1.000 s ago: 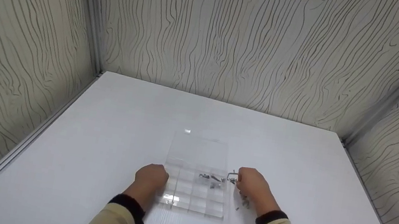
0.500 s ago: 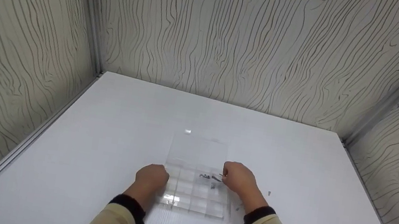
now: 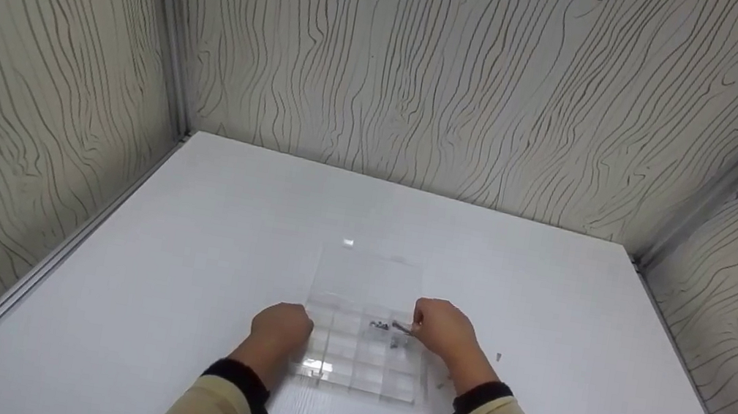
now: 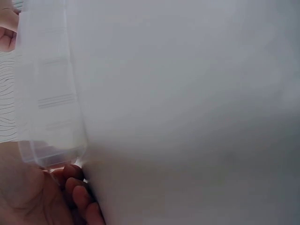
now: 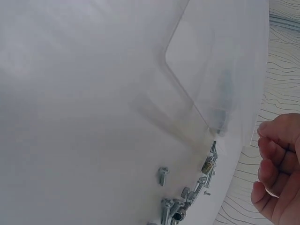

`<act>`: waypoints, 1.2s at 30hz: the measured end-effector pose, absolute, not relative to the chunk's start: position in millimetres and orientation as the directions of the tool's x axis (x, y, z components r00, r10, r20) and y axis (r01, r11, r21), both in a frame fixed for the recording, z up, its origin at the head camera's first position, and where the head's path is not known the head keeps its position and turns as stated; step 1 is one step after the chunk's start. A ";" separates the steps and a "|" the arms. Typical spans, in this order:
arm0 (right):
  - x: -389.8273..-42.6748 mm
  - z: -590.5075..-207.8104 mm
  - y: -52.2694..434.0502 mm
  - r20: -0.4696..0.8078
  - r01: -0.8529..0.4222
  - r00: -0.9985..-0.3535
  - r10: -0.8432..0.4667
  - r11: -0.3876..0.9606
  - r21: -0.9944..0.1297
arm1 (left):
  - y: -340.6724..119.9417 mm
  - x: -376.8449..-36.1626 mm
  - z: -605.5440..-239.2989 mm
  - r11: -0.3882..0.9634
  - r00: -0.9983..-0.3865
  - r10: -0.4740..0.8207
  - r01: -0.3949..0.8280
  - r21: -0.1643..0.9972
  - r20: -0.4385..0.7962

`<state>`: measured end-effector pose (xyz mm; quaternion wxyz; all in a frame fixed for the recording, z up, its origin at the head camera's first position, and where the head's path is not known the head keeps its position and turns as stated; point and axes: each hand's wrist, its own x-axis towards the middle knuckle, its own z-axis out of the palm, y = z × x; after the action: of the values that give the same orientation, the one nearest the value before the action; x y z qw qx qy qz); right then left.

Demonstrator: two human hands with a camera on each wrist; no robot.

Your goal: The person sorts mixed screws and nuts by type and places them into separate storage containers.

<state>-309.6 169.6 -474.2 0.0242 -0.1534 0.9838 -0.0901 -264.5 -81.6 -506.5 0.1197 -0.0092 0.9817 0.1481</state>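
Note:
A clear plastic compartment box [image 3: 339, 339] stands on the white table with its lid [image 3: 369, 277] laid back. At its left side my left hand [image 3: 282, 326] grips the edge; the left wrist view shows curled fingers [image 4: 79, 197] by the box corner. My right hand [image 3: 444, 330] is over the box's upper right corner, beside dark metal pieces [image 3: 401, 328] in a compartment. In the right wrist view its fingers [image 5: 269, 171] are loosely bent, with nothing visible between them. Small hardware [image 3: 380, 325] lies in the neighbouring compartment.
Several loose screws [image 5: 166, 213] and nuts lie on the table right of the box, with a brass-coloured piece [image 5: 208, 165] among them. One screw [image 3: 498, 357] lies farther right. Wood-patterned walls surround the white table [image 3: 249, 218].
My right hand has moved left from the loose hardware to the box's upper right compartment, carrying an L-shaped hex key, which no longer shows in its fingers. My left hand has stayed still.

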 end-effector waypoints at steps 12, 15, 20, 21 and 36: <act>-311.0 -474.2 197.2 -0.112 -0.172 -0.974 -0.198 0.964 -0.201 | -83.9 -262.0 -502.5 0.988 -0.968 0.128 0.104 0.115 -0.218; -309.9 -473.1 203.4 -0.135 -0.141 -0.976 -0.172 0.967 -0.213 | -84.0 -262.2 -503.3 0.987 -0.969 0.117 0.088 0.135 -0.218; -309.4 -471.2 209.4 -0.182 -0.090 -0.975 -0.129 0.974 -0.206 | -84.7 -263.0 -505.4 0.974 -0.974 0.068 0.018 0.225 -0.217; -309.4 -471.9 210.4 -0.190 -0.080 -0.974 -0.119 0.976 -0.202 | -84.5 -263.4 -505.8 0.968 -0.974 0.051 -0.006 0.252 -0.219; -301.3 -493.0 221.3 -0.211 -0.033 -0.975 -0.062 0.990 -0.137 | -82.3 -263.5 -505.7 0.967 -0.971 0.060 -0.001 0.253 -0.233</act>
<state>-301.3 221.3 -493.0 0.1082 -0.0241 0.9916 -0.0662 -263.5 -82.3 -505.7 0.1201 0.0148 0.9845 0.1269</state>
